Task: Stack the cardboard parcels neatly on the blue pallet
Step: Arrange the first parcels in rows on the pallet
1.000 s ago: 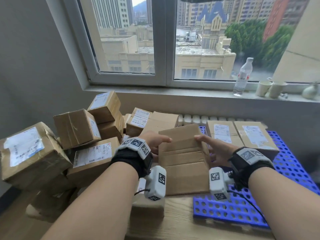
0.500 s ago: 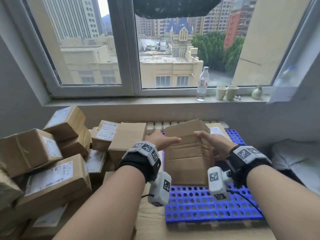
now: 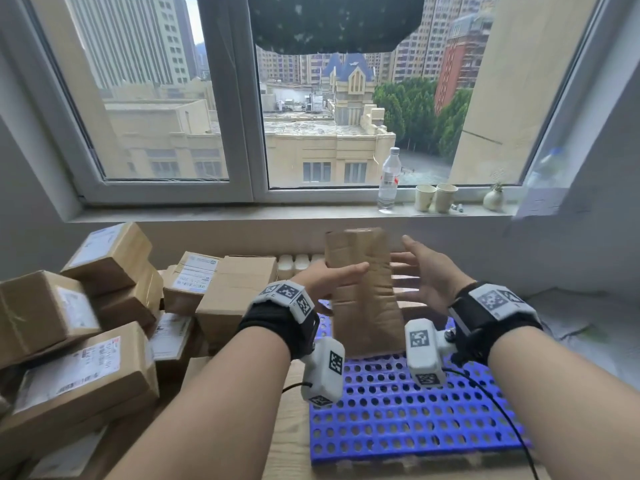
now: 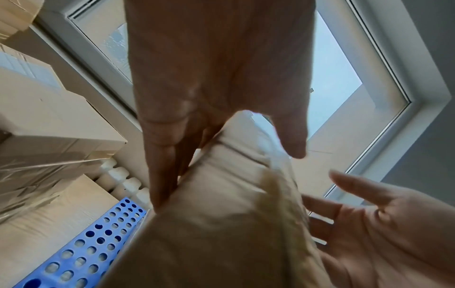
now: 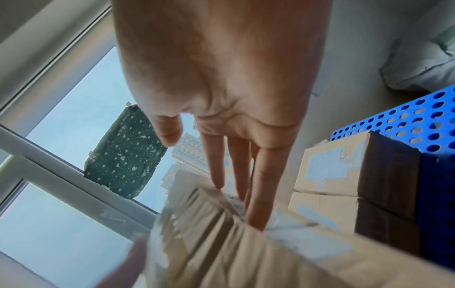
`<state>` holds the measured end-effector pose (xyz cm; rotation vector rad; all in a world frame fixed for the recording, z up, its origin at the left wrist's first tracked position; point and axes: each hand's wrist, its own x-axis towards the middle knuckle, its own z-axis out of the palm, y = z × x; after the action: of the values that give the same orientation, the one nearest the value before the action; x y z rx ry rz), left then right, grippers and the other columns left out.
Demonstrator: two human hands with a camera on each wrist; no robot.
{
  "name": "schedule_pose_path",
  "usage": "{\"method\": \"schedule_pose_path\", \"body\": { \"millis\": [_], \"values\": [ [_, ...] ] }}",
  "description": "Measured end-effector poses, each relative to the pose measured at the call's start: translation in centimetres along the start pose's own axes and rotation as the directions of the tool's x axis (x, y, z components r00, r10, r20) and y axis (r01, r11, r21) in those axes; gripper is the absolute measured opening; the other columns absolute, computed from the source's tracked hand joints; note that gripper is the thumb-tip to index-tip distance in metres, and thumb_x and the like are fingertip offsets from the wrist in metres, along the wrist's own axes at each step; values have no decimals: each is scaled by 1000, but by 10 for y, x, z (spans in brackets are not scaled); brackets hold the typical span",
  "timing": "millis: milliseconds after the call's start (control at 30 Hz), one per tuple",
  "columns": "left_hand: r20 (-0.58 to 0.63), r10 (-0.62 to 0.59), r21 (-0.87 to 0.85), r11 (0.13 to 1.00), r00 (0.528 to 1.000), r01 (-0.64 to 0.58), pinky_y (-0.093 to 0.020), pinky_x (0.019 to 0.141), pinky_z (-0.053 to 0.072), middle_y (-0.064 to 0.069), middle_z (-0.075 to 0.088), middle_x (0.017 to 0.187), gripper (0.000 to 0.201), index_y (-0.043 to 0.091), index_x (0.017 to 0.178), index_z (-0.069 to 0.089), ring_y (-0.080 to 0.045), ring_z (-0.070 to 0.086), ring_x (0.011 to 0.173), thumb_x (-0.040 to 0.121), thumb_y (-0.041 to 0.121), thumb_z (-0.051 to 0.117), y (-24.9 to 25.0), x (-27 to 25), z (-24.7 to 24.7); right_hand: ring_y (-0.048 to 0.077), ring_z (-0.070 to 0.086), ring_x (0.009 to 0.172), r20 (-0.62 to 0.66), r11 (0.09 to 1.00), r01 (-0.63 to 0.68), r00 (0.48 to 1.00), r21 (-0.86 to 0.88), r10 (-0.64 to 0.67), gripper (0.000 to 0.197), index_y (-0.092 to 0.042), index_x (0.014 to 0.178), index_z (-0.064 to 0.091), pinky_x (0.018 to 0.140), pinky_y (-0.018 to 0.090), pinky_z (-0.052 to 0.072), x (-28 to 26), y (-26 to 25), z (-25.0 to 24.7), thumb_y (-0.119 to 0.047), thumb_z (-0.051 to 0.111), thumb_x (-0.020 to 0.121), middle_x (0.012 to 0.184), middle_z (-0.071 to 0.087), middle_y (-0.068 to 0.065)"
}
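Roughly left to right: loose parcels (image 3: 86, 358) heaped at far left off the pallet (image 3: 408, 410), labels facing all ways, not yet stacked. Left hand (image 3: 329, 282) next, its grip on the held parcel (image 3: 363, 292): thumb across the near face, fingers behind, pinching the left edge, likely so the parcel can be turned on end. That parcel stands upright and a bit tilted over the pallet's back half; whether its bottom edge touches the pallet, can't tell. Plain brown cardboard, creased across in several bands, corners soft and dented, top edge blurred; a white label on the far side shows in the right wrist view. Probably light and a bit floppy. Right hand (image 3: 429, 275) spread wide, fingers straight. Head view shows it just beside the right edge, wrist view has fingertips at the label side; contact unclear, gripping nothing, probably ready to steady. Two placed parcels (image 5: 344, 185) sit side by side on the pallet at right, so the held one likely goes next to them.
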<state>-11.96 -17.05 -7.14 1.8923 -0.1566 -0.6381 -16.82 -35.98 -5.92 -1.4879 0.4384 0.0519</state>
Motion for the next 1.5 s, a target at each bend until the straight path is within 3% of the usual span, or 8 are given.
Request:
{"method": "schedule_pose_path", "body": {
  "millis": [167, 333, 467, 700, 867, 1100, 1233, 1500],
  "values": [
    [-92, 39, -184, 981, 995, -55, -58, 90, 52, -1, 72, 100, 29, 24, 103, 64, -21, 69, 95, 81, 38, 76, -10, 0, -7, 29, 60, 107, 58, 999, 33, 998, -18, -32, 40, -2, 118, 63, 76, 40, 54, -5, -5, 16, -31, 37, 105, 122, 64, 14],
    [-295, -30, -180, 983, 955, -25, -52, 91, 52, -3, 46, 143, 159, 48, 145, -10, -26, 57, 118, 19, 78, 81, -20, 5, -14, 28, 60, 103, 121, 997, 77, 990, -25, -73, 28, -5, 101, 66, 78, 43, 57, -9, -7, 40, -18, 41, 104, 118, 62, 12],
    [-423, -42, -86, 996, 905, 7, -50, 107, 39, -10, 29, 156, 162, 47, 133, -39, -30, 43, 134, 26, 84, 76, -26, 7, -26, 24, 62, 100, 209, 993, 106, 973, -43, -95, 26, -7, 102, 66, 86, 44, 56, -11, -7, 60, -13, 41, 103, 111, 64, 10],
    [-502, -60, -219, 974, 863, -60, -42, 111, 28, -20, 28, 153, 127, 34, 148, -23, -34, 38, 136, 72, 49, 76, -31, 1, -34, 19, 64, 95, 269, 982, 124, 960, -145, -81, 24, -9, 111, 66, 82, 31, 51, -16, -5, 78, -7, 44, 102, 105, 67, 7],
    [-433, -88, -404, 909, 897, -106, -51, 105, 40, -12, 47, 140, 128, 36, 151, -1, -32, 51, 123, 51, 50, 77, -39, 9, -48, 22, 63, 100, 83, 962, 160, 986, -223, -144, 35, -4, 128, 59, 82, 33, 55, -8, 1, 65, -7, 62, 93, 111, 66, 12],
    [-142, -44, -510, 859, 989, -35, -37, 67, 55, -21, 68, 108, 88, 0, 133, 50, -32, 69, 77, 53, 31, 68, -56, 26, -53, 25, 53, 120, -138, 947, 67, 984, -314, -115, 45, -16, 130, 57, 98, 47, 47, 1, 21, 36, -26, 69, 88, 126, 59, 7],
    [12, -38, -581, 813, 999, 38, -38, 86, 52, -13, 70, 87, 38, 5, 90, 75, -25, 63, 74, 87, 27, 44, -59, 14, -37, 33, 54, 122, -10, 945, -189, 981, -266, 193, 54, -28, 129, 56, 105, 61, 39, 2, 46, 26, -57, 65, 84, 132, 58, 7],
    [179, -323, -317, 875, 929, 365, -34, 63, 47, -4, 48, 70, 23, 16, 76, 51, -19, 46, 62, 96, 28, 50, -105, 30, 2, 10, 59, 80, 3, 907, -241, 966, -346, 258, 32, -4, 117, 54, 68, 16, 54, -5, 108, 9, -30, 43, 103, 102, 61, 4]
  ]
}}
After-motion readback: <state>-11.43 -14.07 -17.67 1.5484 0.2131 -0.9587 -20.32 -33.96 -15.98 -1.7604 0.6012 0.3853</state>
